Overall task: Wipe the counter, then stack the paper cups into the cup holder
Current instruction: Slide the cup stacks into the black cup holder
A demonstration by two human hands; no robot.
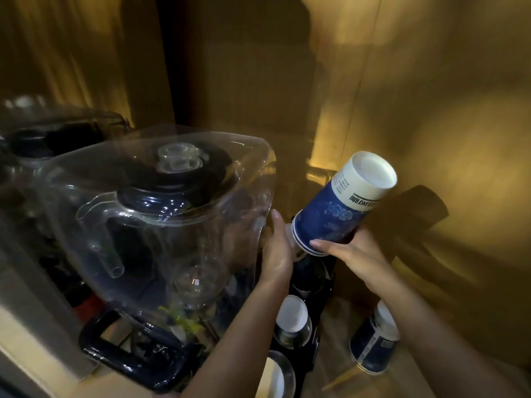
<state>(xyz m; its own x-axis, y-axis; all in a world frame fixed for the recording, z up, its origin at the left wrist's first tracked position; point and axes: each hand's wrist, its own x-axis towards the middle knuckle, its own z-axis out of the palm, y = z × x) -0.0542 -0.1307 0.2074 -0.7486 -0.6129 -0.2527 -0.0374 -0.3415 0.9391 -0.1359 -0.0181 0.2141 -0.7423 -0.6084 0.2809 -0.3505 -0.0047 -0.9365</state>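
The right hand (350, 248) clamps the tilted cup stack (342, 205). The left hand (275, 254) hides its own fingers; the cup holder (310, 285) beneath is murky.

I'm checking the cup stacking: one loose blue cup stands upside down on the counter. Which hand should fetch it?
Right. The loose cup stands beside the right forearm, while the left hand is across at the cup holder. The right hand must first release its cup stack.
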